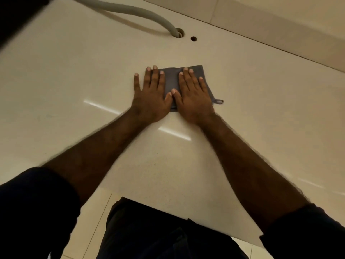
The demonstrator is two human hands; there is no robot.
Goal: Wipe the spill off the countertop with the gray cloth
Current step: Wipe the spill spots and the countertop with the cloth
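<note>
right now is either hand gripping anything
No. Both the left hand and right hand lie flat, fingers spread, pressing down on the gray cloth.

Hidden and cut off

Both hands cover most of the gray cloth point(171, 81); no spill can be made out; the hose point(130, 13) leaves at the top edge.
</note>
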